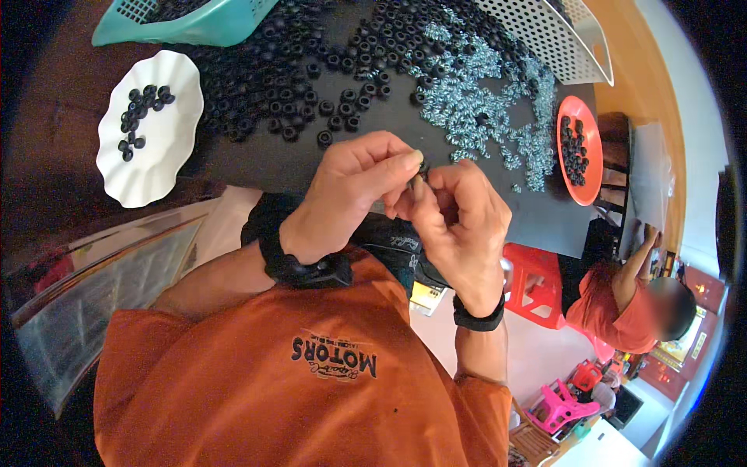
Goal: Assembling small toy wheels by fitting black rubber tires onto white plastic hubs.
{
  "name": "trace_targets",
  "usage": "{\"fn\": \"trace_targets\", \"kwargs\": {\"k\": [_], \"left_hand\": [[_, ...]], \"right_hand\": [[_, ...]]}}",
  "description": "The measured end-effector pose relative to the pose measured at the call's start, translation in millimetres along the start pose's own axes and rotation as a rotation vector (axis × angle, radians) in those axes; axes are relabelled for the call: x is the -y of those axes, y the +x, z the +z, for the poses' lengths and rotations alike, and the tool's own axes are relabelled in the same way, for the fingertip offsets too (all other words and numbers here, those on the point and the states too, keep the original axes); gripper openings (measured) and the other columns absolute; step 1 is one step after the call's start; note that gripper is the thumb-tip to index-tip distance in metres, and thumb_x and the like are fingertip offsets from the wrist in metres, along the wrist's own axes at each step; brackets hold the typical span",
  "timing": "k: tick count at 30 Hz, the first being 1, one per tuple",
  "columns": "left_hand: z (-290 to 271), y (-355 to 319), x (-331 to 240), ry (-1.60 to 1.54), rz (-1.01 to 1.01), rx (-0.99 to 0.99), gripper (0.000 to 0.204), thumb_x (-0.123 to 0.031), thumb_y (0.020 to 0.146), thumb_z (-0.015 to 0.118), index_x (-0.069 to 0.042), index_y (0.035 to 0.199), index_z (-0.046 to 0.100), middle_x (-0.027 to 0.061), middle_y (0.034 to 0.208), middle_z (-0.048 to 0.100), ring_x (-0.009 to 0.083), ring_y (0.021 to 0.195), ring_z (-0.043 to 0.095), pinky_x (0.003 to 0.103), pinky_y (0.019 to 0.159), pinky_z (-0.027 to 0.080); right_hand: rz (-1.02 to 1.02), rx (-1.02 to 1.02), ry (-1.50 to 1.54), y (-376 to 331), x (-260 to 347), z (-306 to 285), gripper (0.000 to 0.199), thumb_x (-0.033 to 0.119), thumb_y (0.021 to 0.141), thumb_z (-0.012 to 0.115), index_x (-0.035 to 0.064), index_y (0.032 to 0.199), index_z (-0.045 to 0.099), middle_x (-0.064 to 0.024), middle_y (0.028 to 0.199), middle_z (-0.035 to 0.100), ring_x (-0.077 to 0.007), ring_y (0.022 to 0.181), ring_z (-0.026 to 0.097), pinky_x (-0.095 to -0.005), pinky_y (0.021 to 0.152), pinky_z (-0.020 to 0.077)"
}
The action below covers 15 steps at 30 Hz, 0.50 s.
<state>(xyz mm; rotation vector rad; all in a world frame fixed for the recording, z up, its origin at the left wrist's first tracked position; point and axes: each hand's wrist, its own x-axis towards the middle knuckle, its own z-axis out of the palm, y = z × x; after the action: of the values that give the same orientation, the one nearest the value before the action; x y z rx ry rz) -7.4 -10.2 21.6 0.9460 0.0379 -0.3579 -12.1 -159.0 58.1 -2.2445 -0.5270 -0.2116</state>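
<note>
In front of my chest, both hands meet at the table's near edge. My left hand (354,183) is closed, thumb and forefinger pinching a small black round piece (423,167). My right hand (467,222) is closed against the same piece from the other side, its fingers curled and their tips partly hidden. Most of the piece is covered by fingertips. Just beyond my hands lie many loose black ring-shaped pieces (241,101), each with a hole in the middle. To their right spreads a heap of small shiny silvery pieces (467,97), too small to make out exactly.
A white wavy-edged dish (167,167) at the left and a red oval dish (595,167) at the right hold black pieces. A teal basket (187,27) and a white perforated basket (583,54) stand at the back. Another person (618,303) sits at the right, near a red stool (537,288).
</note>
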Motion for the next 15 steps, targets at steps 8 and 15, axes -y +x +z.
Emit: {"fn": "trace_targets", "kwargs": {"k": [8, 15], "left_hand": [[2, 4, -4, -0.031, -0.14, 0.187, 0.028, -0.026, 0.096, 0.049, -0.005, 0.079, 0.055, -0.0014, 0.062, 0.051, 0.0081, 0.056, 0.052, 0.02, 0.054, 0.039], [3, 1, -5, -0.053, -0.102, 0.198, 0.026, -0.025, 0.097, 0.049, -0.005, 0.082, 0.056, -0.0012, 0.063, 0.051, 0.0086, 0.055, 0.051, 0.021, 0.053, 0.038]], "right_hand": [[-0.046, 0.074, 0.076, 0, -13, -20, 0.028, 0.003, 0.077, 0.07, -0.0019, 0.104, 0.063, -0.0038, 0.07, 0.05, -0.0126, 0.06, 0.046, -0.0248, 0.052, 0.0369], [-0.071, 0.028, 0.12, -6, -14, -17, 0.029, 0.001, 0.077, 0.069, -0.0015, 0.105, 0.063, -0.0048, 0.069, 0.049, -0.0127, 0.062, 0.047, -0.0243, 0.053, 0.0377]]}}
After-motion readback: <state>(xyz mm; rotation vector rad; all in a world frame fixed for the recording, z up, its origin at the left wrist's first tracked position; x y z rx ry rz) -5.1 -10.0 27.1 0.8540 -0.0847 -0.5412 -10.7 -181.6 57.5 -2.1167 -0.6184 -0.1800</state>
